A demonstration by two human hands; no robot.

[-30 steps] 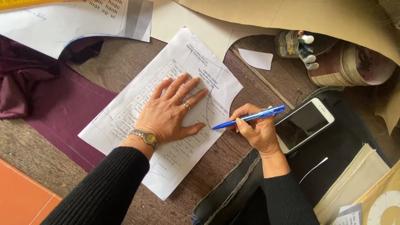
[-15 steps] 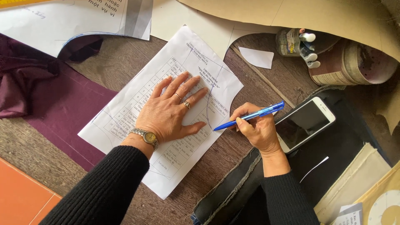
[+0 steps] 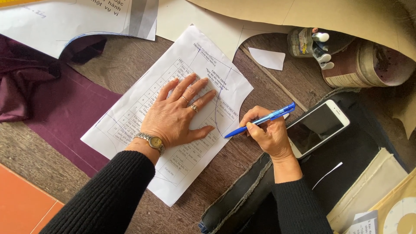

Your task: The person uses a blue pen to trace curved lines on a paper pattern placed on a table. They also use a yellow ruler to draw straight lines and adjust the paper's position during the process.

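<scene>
A person pins a printed sheet with one hand and sets a blue pen to its edge with the other.

From the head camera: the left hand point(image 3: 177, 115) lies flat, fingers spread wide, pressing on the printed sheet point(image 3: 173, 108) (gripping nothing, only holding it down), with rings on two fingers and a wristwatch point(image 3: 151, 141) at the cuff of a black sleeve. The sheet lies slantwise on the wooden table point(image 3: 125, 65), partly over a piece of purple cloth point(image 3: 56, 112). The right hand point(image 3: 268, 132) is closed around a blue pen point(image 3: 260, 120), whose tip touches the sheet's right edge at a drawn curve. Just beside that hand, a white phone point(image 3: 318, 128) rests face up on black fabric point(image 3: 346, 160). Further back stands a brown tape roll point(image 3: 364, 65).
</scene>
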